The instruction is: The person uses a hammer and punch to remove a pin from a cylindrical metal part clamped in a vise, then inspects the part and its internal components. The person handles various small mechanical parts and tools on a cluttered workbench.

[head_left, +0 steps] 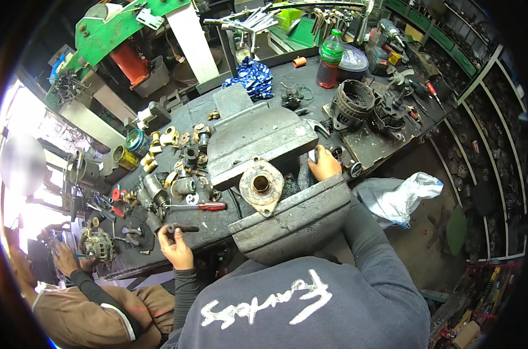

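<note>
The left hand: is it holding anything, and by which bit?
The left hand holds a dark rod-like piece near its left end.

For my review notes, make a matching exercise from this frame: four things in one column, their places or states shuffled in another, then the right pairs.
Column one
1. Left hand
2. Screwdriver
3. Right hand
4. Bottle

Column two
A. In the gap between the jaws of the vise
B. Green-capped, toward the far side
C. Gripping a dark rod-like piece
D. Red-handled, lying on the bench

Right pairs: 1-C, 2-D, 3-A, 4-B
</note>
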